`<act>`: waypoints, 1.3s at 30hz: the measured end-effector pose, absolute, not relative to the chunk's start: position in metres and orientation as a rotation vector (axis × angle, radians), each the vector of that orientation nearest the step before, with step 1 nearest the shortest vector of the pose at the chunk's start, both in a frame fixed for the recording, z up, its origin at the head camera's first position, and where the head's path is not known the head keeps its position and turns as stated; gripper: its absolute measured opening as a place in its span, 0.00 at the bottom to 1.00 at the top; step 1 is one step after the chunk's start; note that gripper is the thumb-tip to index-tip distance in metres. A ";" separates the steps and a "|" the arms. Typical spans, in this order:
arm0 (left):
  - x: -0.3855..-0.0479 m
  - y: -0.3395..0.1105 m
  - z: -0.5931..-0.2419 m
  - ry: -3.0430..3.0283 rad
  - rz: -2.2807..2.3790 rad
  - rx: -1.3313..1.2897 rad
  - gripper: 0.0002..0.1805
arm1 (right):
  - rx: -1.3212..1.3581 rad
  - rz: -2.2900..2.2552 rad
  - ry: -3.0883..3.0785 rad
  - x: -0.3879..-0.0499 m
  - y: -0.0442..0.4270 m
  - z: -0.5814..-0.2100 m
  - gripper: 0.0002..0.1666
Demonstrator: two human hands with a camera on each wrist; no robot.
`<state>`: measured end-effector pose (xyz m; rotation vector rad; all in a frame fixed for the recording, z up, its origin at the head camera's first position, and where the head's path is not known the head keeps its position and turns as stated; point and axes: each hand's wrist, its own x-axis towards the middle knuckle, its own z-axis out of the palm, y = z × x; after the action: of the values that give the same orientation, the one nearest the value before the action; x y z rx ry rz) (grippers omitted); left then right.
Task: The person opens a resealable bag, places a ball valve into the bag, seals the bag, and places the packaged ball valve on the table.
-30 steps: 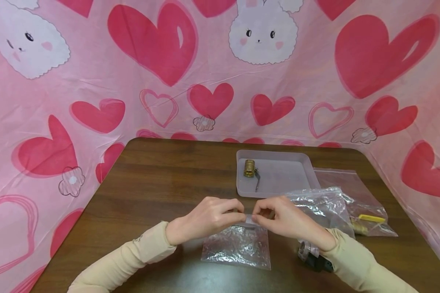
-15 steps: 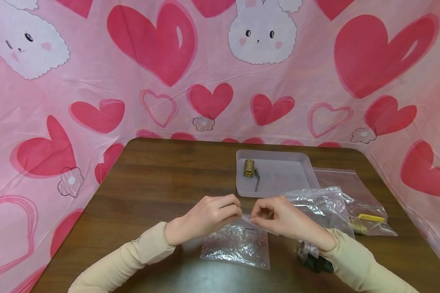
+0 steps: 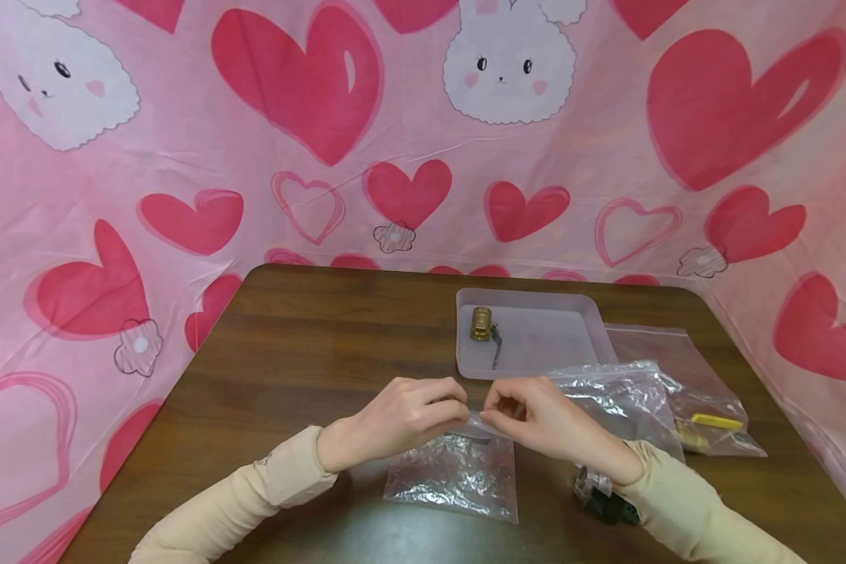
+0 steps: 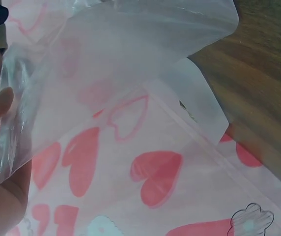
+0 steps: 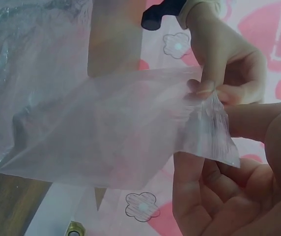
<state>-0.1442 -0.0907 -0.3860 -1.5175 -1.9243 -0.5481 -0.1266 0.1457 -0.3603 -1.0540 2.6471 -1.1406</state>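
Note:
A clear plastic zip bag (image 3: 458,478) hangs between my two hands over the near middle of the table. My left hand (image 3: 402,415) pinches its upper edge from the left. From the right, my right hand (image 3: 543,415) pinches the same edge close by, thumb against fingertip. The right wrist view shows the bag (image 5: 101,128) creased at its strip, with the left hand (image 5: 229,54) above and the right hand (image 5: 238,191) below. At the left wrist view's left side, fingers hold the bag (image 4: 106,64). No object can be made out inside the bag.
A shallow translucent tray (image 3: 550,337) at the back holds a brass fitting (image 3: 481,323) and a bent metal lever (image 3: 497,348). Right of it lie crumpled clear bags (image 3: 627,392), one with a yellow-handled piece (image 3: 715,422). A dark object (image 3: 606,507) shows beside the right sleeve.
My left fingertips drew slightly away from the right ones half a second ago, and now they are close again. The bag stays pinched between my hands; the tray's contents have not moved.

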 end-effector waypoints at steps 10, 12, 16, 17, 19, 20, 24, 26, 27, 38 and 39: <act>-0.145 -0.092 -0.387 -2.007 -0.560 -1.510 0.03 | -1.141 -1.103 2.577 -0.126 0.146 -0.361 0.04; -0.145 -0.093 -0.388 -2.005 -0.561 -1.517 0.04 | -1.145 -1.076 2.553 -0.125 0.147 -0.360 0.03; -0.145 -0.094 -0.390 -1.996 -0.555 -1.521 0.04 | -1.125 -1.057 2.555 -0.124 0.148 -0.359 0.05; -0.146 -0.094 -0.390 -1.995 -0.558 -1.521 0.05 | -1.120 -1.063 2.555 -0.124 0.148 -0.359 0.05; -0.146 -0.093 -0.389 -1.997 -0.562 -1.523 0.05 | -1.127 -1.070 2.565 -0.124 0.148 -0.359 0.06; -0.146 -0.093 -0.389 -1.998 -0.567 -1.525 0.06 | -1.133 -1.070 2.572 -0.124 0.148 -0.359 0.06; -0.146 -0.094 -0.388 -2.003 -0.565 -1.534 0.06 | -1.152 -1.066 2.596 -0.125 0.148 -0.360 0.05; -0.146 -0.094 -0.388 -2.002 -0.555 -1.537 0.07 | -1.147 -1.064 2.595 -0.126 0.148 -0.361 0.05; -0.145 -0.094 -0.387 -2.000 -0.547 -1.539 0.08 | -1.146 -1.066 2.592 -0.126 0.148 -0.361 0.05; -0.146 -0.095 -0.386 -1.951 -0.542 -1.594 0.06 | -1.105 -1.047 2.609 -0.126 0.148 -0.361 0.06; -0.146 -0.095 -0.386 -1.942 -0.542 -1.601 0.06 | -1.096 -1.039 2.628 -0.126 0.148 -0.361 0.06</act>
<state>-0.1463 -0.0950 -0.3863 -1.6012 -1.9418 -0.5420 -0.1256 0.1482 -0.3607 -1.0964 2.6275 -1.0386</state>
